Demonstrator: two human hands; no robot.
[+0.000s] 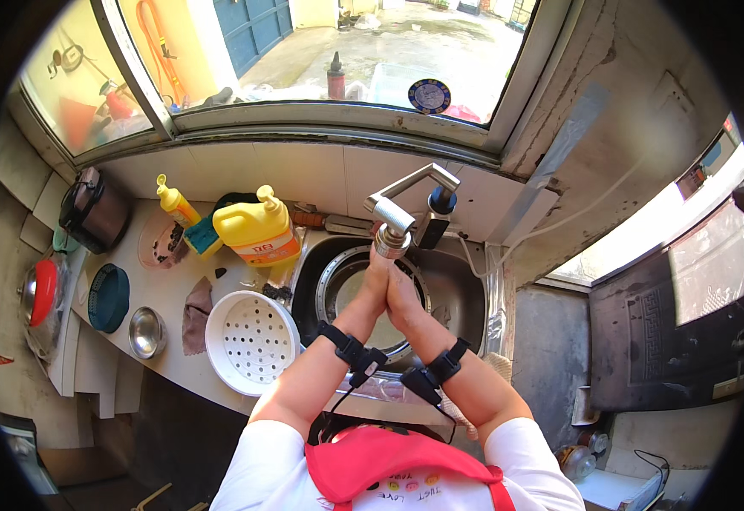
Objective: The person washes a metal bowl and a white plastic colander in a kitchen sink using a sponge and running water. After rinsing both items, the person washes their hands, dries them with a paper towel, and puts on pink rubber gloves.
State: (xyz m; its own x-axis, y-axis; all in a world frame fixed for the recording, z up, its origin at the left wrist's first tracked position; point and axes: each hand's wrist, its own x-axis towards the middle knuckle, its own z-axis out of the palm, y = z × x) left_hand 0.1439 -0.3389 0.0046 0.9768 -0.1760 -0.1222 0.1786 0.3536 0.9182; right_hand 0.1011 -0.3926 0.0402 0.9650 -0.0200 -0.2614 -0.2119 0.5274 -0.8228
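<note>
My left hand (376, 281) and my right hand (401, 287) are pressed together under the spout of the metal faucet (392, 220), over the stainless steel sink (461, 300). The faucet head hides most of the fingers, and nothing held shows between the palms. Below them, a round metal basin (325, 287) stands in the sink. Left of the sink sits a white perforated plastic basket (254, 342). Behind it stands a large yellow detergent jug (257, 233) with a pump top. Whether water is running I cannot tell.
A brown cloth (198, 316), a small steel bowl (147, 332) and a dark teal basket (108, 298) lie on the left counter. Farther back are a yellow squeeze bottle (177, 203), a sponge (202, 237) and a dark cooker (96, 211). A window frame (333, 121) runs behind the sink.
</note>
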